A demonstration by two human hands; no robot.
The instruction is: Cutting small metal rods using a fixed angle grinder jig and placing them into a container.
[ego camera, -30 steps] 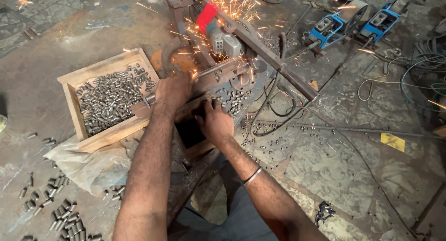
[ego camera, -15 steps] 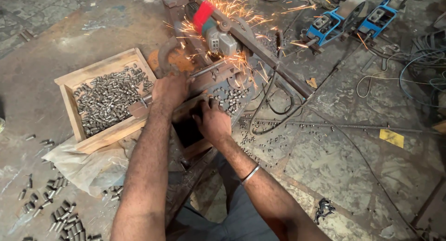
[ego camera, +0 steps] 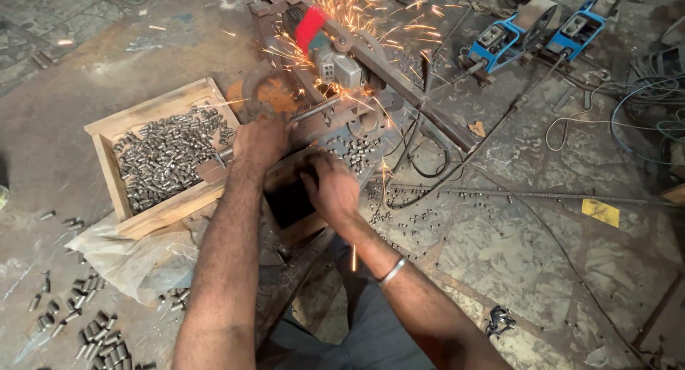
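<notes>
Two bare hands at work over a floor-mounted cut-off saw [ego camera: 335, 56] throwing orange sparks. Left hand [ego camera: 260, 142] sits just left of frame centre, fingers curled down over a thin metal rod [ego camera: 317, 109] that runs from it toward one o'clock under the saw; the fingertips are hidden, so how tight the hold is I cannot tell. Right hand [ego camera: 334, 188] lies at about four o'clock from the left one, close but apart, knuckles up, fingers bent and pressing on the edge of the saw's metal base beside a dark square opening [ego camera: 289, 202]; whether it pinches anything cannot be seen. Silver bangle [ego camera: 391, 270] on the right wrist. At nine o'clock from the left hand, touching distance, a shallow wooden tray [ego camera: 107, 131] heaped with short grey cut metal pieces [ego camera: 168, 156]. More cut pieces scattered at twelve to three o'clock from the right hand on the base and floor, and another loose cluster [ego camera: 93, 334] at the lower left corner of the frame. Crumpled clear plastic sheet [ego camera: 132, 252] just below the tray. Long thin bar [ego camera: 528, 195] lying on the floor at three o'clock. Two blue machines [ego camera: 535, 31] at the upper right, well apart from the hands; a yellow scrap [ego camera: 601, 213] at right.
</notes>
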